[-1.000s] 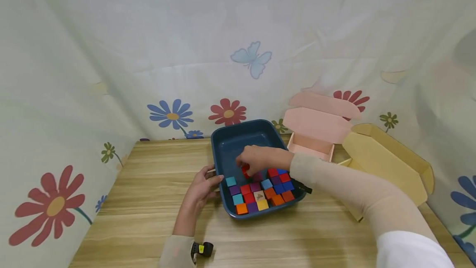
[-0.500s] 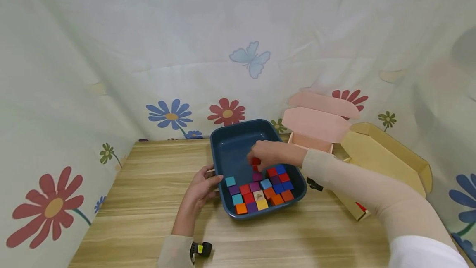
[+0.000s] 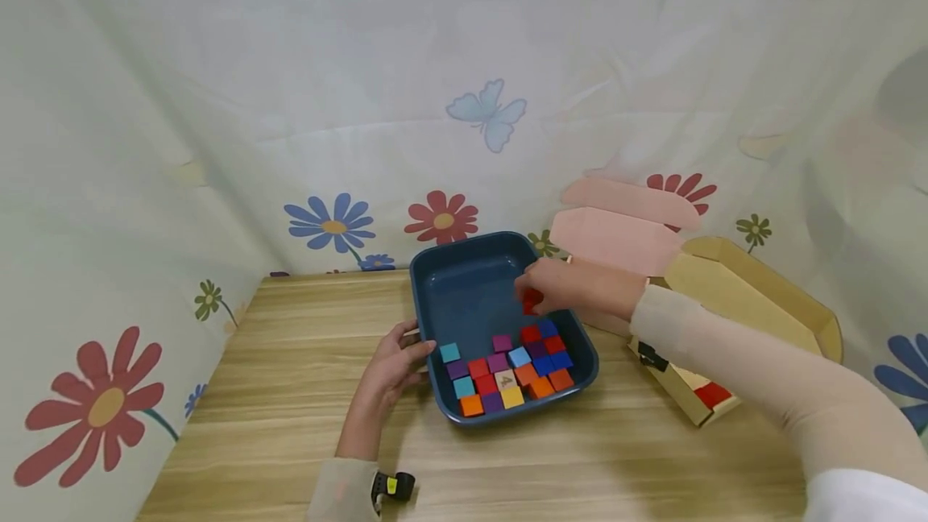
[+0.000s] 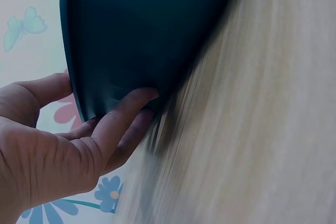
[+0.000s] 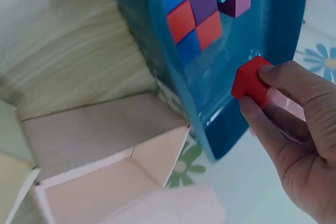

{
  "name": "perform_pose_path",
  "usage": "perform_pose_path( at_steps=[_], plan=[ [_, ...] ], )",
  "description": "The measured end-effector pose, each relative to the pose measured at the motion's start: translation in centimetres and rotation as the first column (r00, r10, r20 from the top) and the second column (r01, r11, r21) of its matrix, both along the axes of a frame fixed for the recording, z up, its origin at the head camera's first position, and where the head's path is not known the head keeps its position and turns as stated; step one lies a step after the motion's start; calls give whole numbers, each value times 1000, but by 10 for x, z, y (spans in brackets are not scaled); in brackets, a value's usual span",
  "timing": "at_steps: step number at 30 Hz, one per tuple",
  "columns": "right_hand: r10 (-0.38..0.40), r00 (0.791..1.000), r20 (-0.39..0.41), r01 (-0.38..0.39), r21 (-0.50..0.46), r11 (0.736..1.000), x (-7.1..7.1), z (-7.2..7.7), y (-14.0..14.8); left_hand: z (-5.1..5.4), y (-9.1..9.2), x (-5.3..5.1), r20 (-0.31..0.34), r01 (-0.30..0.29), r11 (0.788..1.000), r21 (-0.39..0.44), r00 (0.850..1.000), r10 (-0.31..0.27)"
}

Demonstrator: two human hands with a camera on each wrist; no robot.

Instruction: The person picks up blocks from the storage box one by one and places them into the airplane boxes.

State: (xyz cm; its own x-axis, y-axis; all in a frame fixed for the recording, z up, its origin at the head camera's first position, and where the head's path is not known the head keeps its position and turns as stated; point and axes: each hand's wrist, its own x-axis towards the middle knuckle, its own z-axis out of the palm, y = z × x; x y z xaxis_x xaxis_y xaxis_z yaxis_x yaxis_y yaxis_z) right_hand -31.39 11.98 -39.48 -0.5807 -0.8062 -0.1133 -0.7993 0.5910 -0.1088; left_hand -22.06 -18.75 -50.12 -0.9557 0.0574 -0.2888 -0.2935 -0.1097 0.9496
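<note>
A dark blue tray [image 3: 457, 296] stands on the table, with several coloured cubes [image 3: 500, 377] grouped in its near half. My left hand [image 3: 391, 361] grips the tray's left side, thumb over the rim; in the left wrist view its fingers [image 4: 126, 116] lie against the outer wall. My right hand [image 3: 573, 287] pinches a red cube [image 5: 252, 81] between thumb and fingertips, raised over the right side of the tray. A purple cube [image 3: 502, 342] sits at the far edge of the group. One pale cube [image 3: 505, 379] bears a number 4.
An open pink box [image 3: 616, 236] stands behind the right arm, which partly covers it. Right of it is an open yellow box [image 3: 747, 296] with something red [image 3: 712, 394] inside its near end. A floral cloth [image 3: 348, 135] hangs behind the table [image 3: 304, 329].
My right hand has lifted the red cube from the middle of the tray and moved right with it. The forearm now uncovers more of the yellow box. My left hand stays on the tray.
</note>
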Motion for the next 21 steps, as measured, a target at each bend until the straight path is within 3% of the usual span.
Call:
perform_pose_path(
  at_steps=[4,6,14,17,21],
  plan=[
    [-30,1000,4,30,-42,999,2,9,16,0,-4,2,-5,-17,1000,-1,1000,17],
    [-3,1000,-27,2,-72,997,3,12,25,1,-6,3,-6,-27,1000,-4,1000,27],
    [-14,1000,-26,11,-104,995,12,18,67,2,-4,3,-10,-1,1000,-4,1000,1],
    [-26,1000,-6,25,-80,997,18,21,84,2,-1,3,-13,-7,1000,-7,1000,7],
    [-88,993,77,87,17,996,29,26,108,2,1,4,-7,-1,1000,-10,1000,1]
  ],
)
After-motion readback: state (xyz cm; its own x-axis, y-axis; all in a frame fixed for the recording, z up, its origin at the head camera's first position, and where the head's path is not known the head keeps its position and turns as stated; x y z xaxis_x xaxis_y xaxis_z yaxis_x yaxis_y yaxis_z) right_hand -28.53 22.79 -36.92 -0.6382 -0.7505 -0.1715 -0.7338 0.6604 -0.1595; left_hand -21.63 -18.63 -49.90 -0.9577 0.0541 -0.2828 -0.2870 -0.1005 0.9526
